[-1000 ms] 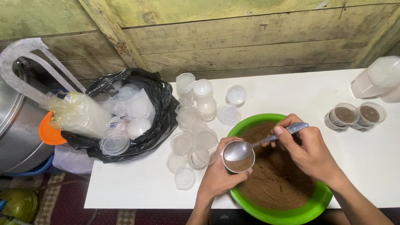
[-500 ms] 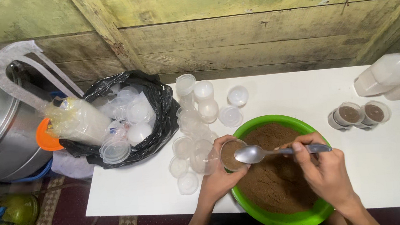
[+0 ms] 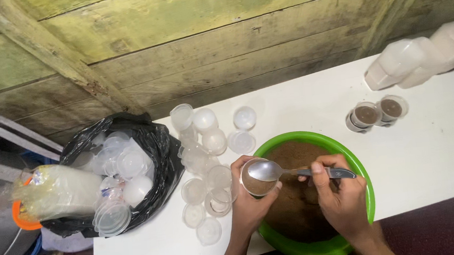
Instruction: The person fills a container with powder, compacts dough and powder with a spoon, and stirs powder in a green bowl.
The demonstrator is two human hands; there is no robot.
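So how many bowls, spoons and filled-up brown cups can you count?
Green bowl: 1
Spoon: 1
Cups with brown filling: 3, two on the right and one in the left hand
Total: 5

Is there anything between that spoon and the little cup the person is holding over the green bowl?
Nothing visible. The spoon in the right hand hovers right at the rim of the small cup, which the left hand holds over the edge of the green bowl. No lid covers the cup.

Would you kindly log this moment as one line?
left hand: holds cup | right hand: spoon over cup | bowl: brown powder
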